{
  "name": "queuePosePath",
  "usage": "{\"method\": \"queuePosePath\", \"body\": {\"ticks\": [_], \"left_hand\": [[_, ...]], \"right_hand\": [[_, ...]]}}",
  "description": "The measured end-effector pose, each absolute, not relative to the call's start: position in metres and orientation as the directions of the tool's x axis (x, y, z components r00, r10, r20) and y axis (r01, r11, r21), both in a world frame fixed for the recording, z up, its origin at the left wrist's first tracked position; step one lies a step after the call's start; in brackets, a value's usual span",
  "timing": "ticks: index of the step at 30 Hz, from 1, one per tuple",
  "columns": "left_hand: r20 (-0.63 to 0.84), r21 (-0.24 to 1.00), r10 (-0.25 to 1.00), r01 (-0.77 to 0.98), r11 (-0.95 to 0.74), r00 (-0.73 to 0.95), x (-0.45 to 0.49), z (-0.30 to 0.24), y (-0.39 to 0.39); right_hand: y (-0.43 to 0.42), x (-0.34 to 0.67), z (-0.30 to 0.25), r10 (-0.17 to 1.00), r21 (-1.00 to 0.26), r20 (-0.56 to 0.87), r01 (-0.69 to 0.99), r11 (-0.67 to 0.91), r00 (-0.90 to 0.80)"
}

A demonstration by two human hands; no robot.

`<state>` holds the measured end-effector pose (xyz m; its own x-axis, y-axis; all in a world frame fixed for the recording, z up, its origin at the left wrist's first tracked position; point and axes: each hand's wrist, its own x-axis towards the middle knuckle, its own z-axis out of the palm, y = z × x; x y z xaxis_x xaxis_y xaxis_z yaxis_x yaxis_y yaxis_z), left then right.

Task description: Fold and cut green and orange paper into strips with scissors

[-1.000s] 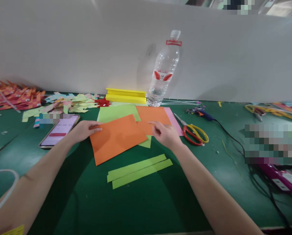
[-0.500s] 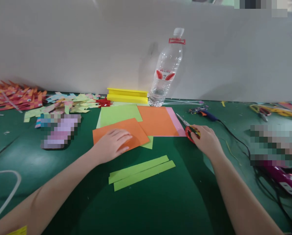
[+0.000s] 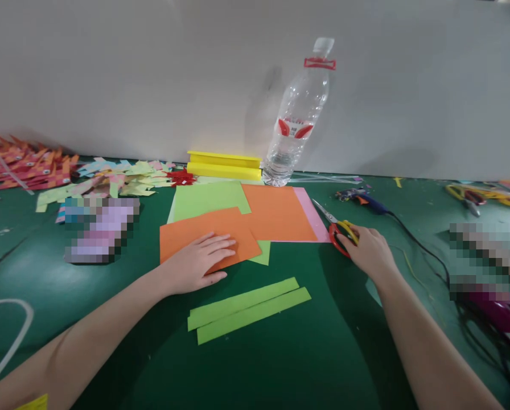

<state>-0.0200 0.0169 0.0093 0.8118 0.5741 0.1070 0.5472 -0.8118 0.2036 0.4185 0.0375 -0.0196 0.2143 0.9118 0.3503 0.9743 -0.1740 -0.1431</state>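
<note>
My left hand point(image 3: 199, 259) lies flat, fingers stretched out, on a folded orange sheet point(image 3: 186, 234) in the middle of the green table. Behind that sheet lie a light green sheet point(image 3: 208, 199), a second orange sheet point(image 3: 276, 213) and a pink sheet point(image 3: 312, 219) showing at its right edge. My right hand point(image 3: 368, 250) is closed over the handles of red and yellow scissors point(image 3: 334, 225), whose blades point away toward the wall. Two light green paper strips point(image 3: 249, 307) lie side by side in front of my hands.
A clear plastic bottle point(image 3: 297, 119) and a yellow block point(image 3: 223, 165) stand against the white wall. Piles of coloured paper scraps point(image 3: 110, 179) and red-orange pieces point(image 3: 24, 168) fill the left. A glue gun point(image 3: 361, 198) with its black cable and a purple tool point(image 3: 498, 310) lie at the right.
My left hand moved from the orange sheet's left edge onto its top and flattened. My right hand left the papers, travelled right and closed on the scissors' handles.
</note>
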Motion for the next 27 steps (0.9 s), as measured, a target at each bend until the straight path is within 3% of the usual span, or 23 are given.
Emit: {"method": "queuePosePath", "body": {"ticks": [10,12,15,17,19,22,24,27], "left_hand": [[0.177,0.219,0.608,0.572,-0.791,0.774,-0.012,0.007,0.014],[0.196,0.244,0.622,0.576,-0.78,0.758,-0.01,0.005,0.014],[0.201,0.265,0.636,0.584,-0.768,0.745,-0.008,0.002,0.014],[0.19,0.265,0.642,0.59,-0.762,0.743,-0.007,0.001,0.015],[0.171,0.264,0.645,0.597,-0.758,0.744,-0.007,0.001,0.015],[0.135,0.265,0.65,0.604,-0.751,0.748,-0.006,0.002,0.016],[0.119,0.268,0.651,0.607,-0.748,0.75,-0.007,0.002,0.016],[0.107,0.268,0.651,0.609,-0.747,0.751,-0.007,0.002,0.016]], "right_hand": [[0.024,0.395,0.0,0.891,-0.22,0.379,0.959,-0.176,0.25],[0.022,0.387,0.006,0.884,-0.316,0.375,0.935,-0.161,0.28],[0.023,0.378,0.009,0.909,-0.603,0.276,0.793,-0.088,0.311],[0.023,0.372,0.009,0.927,-0.717,0.226,0.695,-0.049,0.299],[0.021,0.365,0.011,0.932,-0.681,0.239,0.731,-0.039,0.273],[0.013,0.352,0.02,0.948,-0.422,0.315,0.901,0.1,0.042],[0.007,0.346,0.026,0.956,-0.318,0.248,0.92,0.231,-0.155],[0.0,0.342,0.033,0.928,-0.268,0.158,0.89,0.368,-0.336]]}}
